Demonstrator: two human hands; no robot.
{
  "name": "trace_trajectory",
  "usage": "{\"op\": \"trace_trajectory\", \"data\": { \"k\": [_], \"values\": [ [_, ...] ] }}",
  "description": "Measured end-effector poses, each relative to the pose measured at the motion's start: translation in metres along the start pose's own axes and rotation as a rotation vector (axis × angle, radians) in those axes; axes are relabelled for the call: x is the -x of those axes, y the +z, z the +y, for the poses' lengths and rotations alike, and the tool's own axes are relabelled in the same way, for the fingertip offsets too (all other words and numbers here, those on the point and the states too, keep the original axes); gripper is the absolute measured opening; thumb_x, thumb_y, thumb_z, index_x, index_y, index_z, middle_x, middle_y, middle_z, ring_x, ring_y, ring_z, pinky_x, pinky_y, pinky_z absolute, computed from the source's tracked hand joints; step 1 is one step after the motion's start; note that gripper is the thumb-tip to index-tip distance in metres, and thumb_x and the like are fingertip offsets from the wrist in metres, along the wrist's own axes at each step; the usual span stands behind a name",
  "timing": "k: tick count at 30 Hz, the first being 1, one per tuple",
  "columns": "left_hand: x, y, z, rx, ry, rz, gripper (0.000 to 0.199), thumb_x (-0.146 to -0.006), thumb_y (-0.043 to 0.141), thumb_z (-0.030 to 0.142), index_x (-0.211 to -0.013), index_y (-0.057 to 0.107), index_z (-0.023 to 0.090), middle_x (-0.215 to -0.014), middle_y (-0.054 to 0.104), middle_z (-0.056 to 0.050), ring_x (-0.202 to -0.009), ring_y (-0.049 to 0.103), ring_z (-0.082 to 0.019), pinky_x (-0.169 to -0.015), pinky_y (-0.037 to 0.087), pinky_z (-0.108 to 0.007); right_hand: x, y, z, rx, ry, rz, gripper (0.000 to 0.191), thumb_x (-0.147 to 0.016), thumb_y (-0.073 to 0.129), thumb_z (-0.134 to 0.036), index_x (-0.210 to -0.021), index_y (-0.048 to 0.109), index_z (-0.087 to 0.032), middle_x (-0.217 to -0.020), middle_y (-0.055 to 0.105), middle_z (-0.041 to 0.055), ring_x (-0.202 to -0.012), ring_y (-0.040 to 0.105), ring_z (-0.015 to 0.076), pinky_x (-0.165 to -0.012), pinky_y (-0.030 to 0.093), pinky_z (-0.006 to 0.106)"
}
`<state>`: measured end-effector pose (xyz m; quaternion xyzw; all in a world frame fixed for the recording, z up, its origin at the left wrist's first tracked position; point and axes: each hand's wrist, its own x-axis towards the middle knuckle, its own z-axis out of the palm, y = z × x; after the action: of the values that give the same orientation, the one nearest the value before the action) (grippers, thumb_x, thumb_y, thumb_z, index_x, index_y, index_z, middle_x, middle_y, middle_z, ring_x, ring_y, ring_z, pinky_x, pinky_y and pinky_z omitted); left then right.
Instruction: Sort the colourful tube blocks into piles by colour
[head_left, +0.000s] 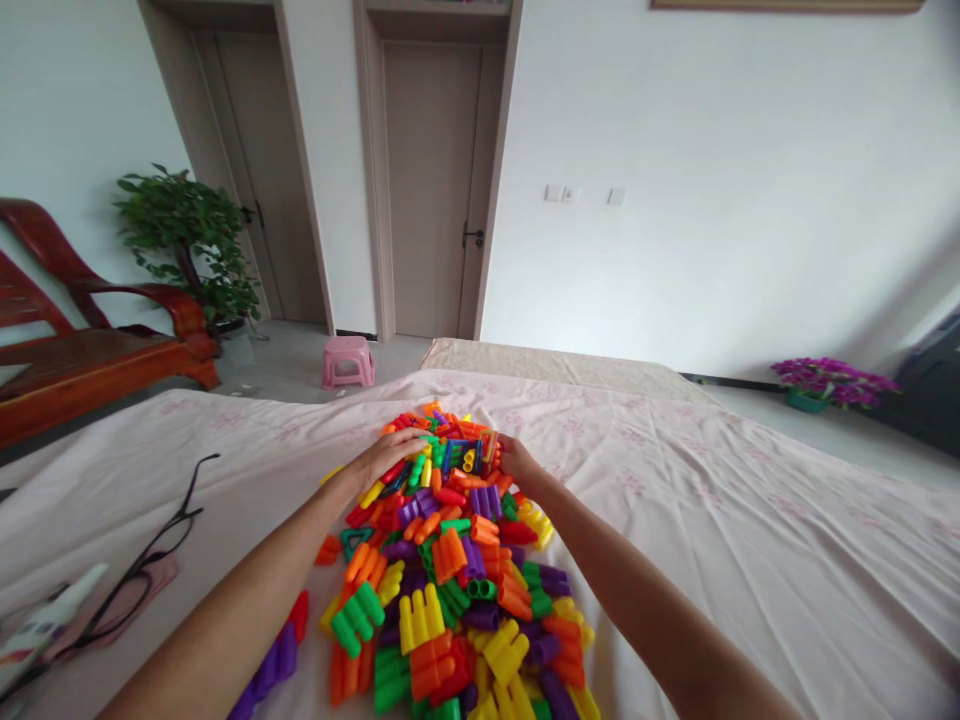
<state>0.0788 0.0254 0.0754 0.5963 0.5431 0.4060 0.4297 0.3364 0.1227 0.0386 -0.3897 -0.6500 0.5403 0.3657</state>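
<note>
A long pile of plastic building blocks (pixel 450 555) in orange, green, yellow, purple and red lies on the cloth in front of me. Many are bullet-shaped tubes joined in rows. At the far left side of the heap, my left hand (pixel 391 452) rests with its fingers stretched out over the blocks. Across from it, my right hand (pixel 517 462) is at the heap's far right side, closed at a small orange square frame-shaped block (pixel 489 447) that stands upright. Some of its fingertips are hidden. A teal triangular piece (pixel 355 542) lies at the pile's left edge.
Black-framed eyeglasses (pixel 142 570) and a white tube (pixel 49 625) lie on the pale flowered cloth (pixel 712 520) at left. Beyond are a pink stool (pixel 348 362), a wooden chair (pixel 97 330), a leafy plant (pixel 184 235) and purple flowers (pixel 832 380).
</note>
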Motion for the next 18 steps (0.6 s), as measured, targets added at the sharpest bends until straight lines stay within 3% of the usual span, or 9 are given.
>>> {"op": "trace_trajectory", "data": {
  "k": [3, 6, 10, 12, 18],
  "values": [
    [0.006, 0.01, 0.012, 0.029, 0.008, -0.028, 0.054, -0.083, 0.059, 0.052, -0.127, 0.063, 0.02, -0.117, 0.071, -0.009, -0.107, 0.066, -0.026, -0.094, 0.052, -0.04, 0.01, 0.008, -0.005, -0.087, 0.018, -0.056, 0.019, -0.066, 0.059, -0.019, -0.084, 0.066, -0.016, -0.062, 0.063, -0.0011, -0.057, 0.059, 0.0128, -0.058, 0.05, 0.025],
    [0.017, 0.016, 0.028, 0.035, 0.068, -0.039, 0.049, -0.085, 0.056, 0.052, -0.124, 0.065, 0.022, -0.121, 0.069, -0.007, -0.114, 0.062, -0.026, -0.1, 0.048, -0.04, 0.024, 0.003, -0.02, 0.019, 0.006, -0.036, 0.022, -0.073, 0.056, -0.021, -0.092, 0.066, -0.017, -0.063, 0.063, -0.0008, -0.055, 0.058, 0.0132, -0.056, 0.049, 0.025],
    [0.037, 0.021, 0.051, -0.028, 0.235, -0.029, 0.043, -0.092, 0.045, 0.052, -0.108, 0.072, 0.023, -0.119, 0.069, -0.006, -0.116, 0.059, -0.025, -0.109, 0.039, -0.04, 0.05, -0.006, -0.052, 0.453, -0.29, 0.044, 0.025, -0.085, 0.051, -0.022, -0.105, 0.067, -0.021, -0.091, 0.072, 0.0051, -0.083, 0.067, 0.0196, -0.074, 0.05, 0.029],
    [0.046, 0.022, 0.057, -0.023, 0.271, -0.015, 0.046, -0.093, 0.04, 0.052, -0.098, 0.074, 0.021, -0.115, 0.07, -0.006, -0.113, 0.061, -0.025, -0.109, 0.038, -0.041, 0.065, -0.007, -0.069, 0.604, -0.373, 0.042, 0.028, -0.092, 0.047, -0.026, -0.114, 0.064, -0.023, -0.099, 0.073, 0.0057, -0.092, 0.068, 0.0215, -0.079, 0.049, 0.03],
    [0.048, 0.006, 0.047, 0.266, 0.122, 0.127, 0.051, -0.088, 0.041, 0.061, -0.083, 0.068, 0.017, -0.1, 0.074, -0.009, -0.098, 0.068, -0.026, -0.09, 0.053, -0.043, 0.099, -0.006, -0.097, 0.619, -0.482, -0.024, 0.031, -0.097, 0.045, -0.031, -0.124, 0.059, -0.025, -0.109, 0.072, 0.0049, -0.096, 0.068, 0.02, -0.085, 0.049, 0.029]
  ]
}}
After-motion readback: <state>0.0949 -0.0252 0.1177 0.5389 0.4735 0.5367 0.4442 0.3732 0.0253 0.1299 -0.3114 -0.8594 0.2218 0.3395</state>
